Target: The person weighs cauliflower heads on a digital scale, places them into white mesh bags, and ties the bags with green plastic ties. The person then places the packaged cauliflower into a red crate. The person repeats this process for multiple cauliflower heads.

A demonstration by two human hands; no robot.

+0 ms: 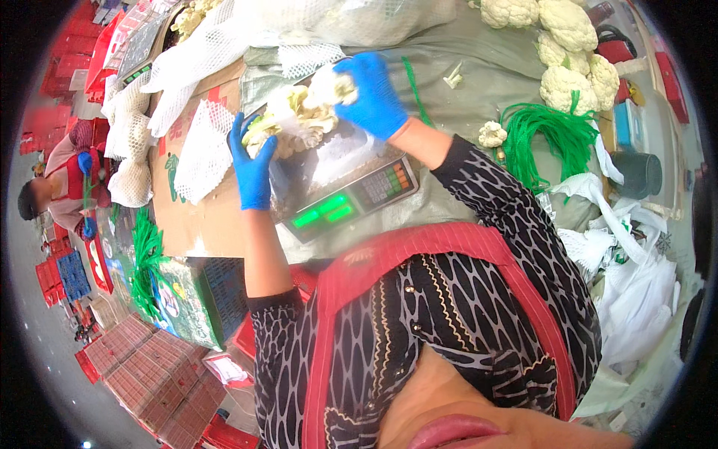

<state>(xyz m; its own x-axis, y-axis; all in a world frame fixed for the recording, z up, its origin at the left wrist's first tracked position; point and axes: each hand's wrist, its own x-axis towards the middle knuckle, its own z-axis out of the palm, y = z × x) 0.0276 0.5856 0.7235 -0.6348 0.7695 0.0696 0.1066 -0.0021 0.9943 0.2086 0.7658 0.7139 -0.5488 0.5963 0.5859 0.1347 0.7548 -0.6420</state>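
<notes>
Before me, a digital weighing scale (350, 197) shows lit green digits, and cauliflower florets (300, 115) are heaped on its metal pan. My right hand (373, 98), in a blue glove, grips a cauliflower piece (332, 90) at the heap's far right side. My left hand (251, 165), also gloved in blue, cups the heap's left end with thumb and fingers spread around a floret (259, 137). What looks like clear plastic or film lies on the pan beside the florets. A white foam net sleeve (206, 150) rests on cardboard left of my left hand.
Whole cauliflowers (567, 90) are piled at far right, near a bundle of green ties (552, 140). A small floret (492, 134) lies closer in. White foam nets (193, 62) cover the far left. Another person (67, 179) works beyond a second scale (143, 47).
</notes>
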